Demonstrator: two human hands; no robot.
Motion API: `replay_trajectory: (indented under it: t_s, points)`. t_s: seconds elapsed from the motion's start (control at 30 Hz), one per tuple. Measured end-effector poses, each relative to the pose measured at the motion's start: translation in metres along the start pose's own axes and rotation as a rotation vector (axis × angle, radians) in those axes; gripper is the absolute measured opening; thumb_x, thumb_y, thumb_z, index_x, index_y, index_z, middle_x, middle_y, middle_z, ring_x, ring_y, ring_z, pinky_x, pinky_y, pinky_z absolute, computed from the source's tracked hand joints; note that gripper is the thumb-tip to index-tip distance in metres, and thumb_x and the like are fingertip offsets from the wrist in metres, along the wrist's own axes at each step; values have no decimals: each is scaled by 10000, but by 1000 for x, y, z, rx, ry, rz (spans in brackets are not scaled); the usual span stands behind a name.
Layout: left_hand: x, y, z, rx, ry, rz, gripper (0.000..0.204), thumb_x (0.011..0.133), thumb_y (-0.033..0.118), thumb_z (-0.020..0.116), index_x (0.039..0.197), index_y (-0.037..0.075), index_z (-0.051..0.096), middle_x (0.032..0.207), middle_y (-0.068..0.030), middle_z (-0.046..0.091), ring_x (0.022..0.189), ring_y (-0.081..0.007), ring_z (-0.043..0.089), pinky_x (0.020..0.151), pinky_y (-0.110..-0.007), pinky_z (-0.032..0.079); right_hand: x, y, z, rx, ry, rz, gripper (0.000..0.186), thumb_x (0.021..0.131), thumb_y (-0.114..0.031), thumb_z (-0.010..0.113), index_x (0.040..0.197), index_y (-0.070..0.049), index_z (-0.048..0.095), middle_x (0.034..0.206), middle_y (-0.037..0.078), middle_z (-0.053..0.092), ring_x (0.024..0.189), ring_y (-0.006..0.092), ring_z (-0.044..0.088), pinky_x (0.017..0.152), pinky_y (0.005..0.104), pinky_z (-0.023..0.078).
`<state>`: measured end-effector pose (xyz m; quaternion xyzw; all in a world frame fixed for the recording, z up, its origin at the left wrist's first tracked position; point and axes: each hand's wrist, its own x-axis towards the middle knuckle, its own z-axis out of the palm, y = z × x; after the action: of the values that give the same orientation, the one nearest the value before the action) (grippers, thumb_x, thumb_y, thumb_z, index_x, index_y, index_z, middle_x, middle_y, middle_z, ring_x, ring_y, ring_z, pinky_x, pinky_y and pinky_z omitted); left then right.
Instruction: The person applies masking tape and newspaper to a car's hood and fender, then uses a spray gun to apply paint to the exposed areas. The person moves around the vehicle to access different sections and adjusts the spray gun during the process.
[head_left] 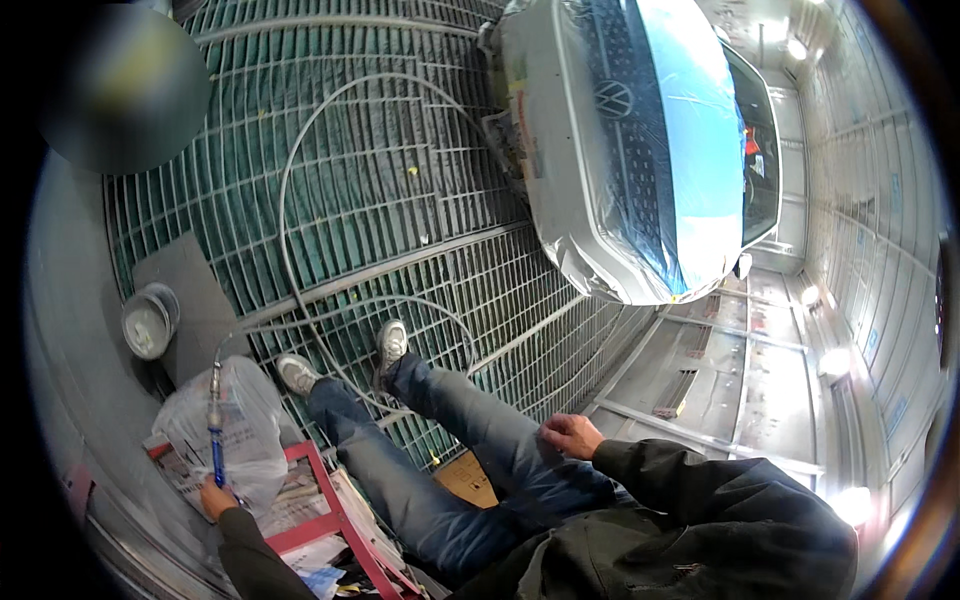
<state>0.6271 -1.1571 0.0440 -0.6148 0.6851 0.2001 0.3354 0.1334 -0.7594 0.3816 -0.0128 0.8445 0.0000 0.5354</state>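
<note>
At the lower left, my left hand [216, 497] is closed around the lower end of a slim blue air hose fitting [217, 455]. Metal couplings sit at its upper end, where a thin grey hose [284, 200] joins it and loops across the grated floor. Right behind the fitting is a crumpled clear plastic bag [250, 415], with printed newspaper [175, 465] beside it. My right hand [573, 436] hangs by my jeans near the thigh, its fingers curled and nothing visible in them. What lies under the left fingers is hidden.
A red metal frame [330, 490] holding papers stands by my legs. Beyond it, a white bucket [148, 322] sits near a grey board [195, 285]. A white car [565, 150], its front covered in plastic film, stands ahead on the metal grating [400, 150]. Cardboard [466, 481] lies beneath my legs.
</note>
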Motion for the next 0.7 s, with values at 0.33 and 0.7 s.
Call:
replay_trajectory:
  t_s: [0.33, 0.7]
  points:
    - [-107, 55, -66, 231, -147, 23, 419, 761, 223, 745, 1110, 55, 586, 1009, -203, 659, 960, -369, 646, 832, -474, 514, 6, 40, -40, 201, -97, -138, 252, 939, -276, 576, 1039, -55, 644, 876, 87, 688, 685, 154, 661, 645, 346, 525]
    - [-353, 214, -270, 317, 68, 343, 257, 781, 155, 710, 1016, 99, 621, 836, -179, 675, 809, -379, 660, 710, -485, 506, -32, -33, -94, 210, 115, -906, 215, 858, -243, 602, 999, -82, 616, 948, 131, 640, 893, 334, 626, 760, 448, 500]
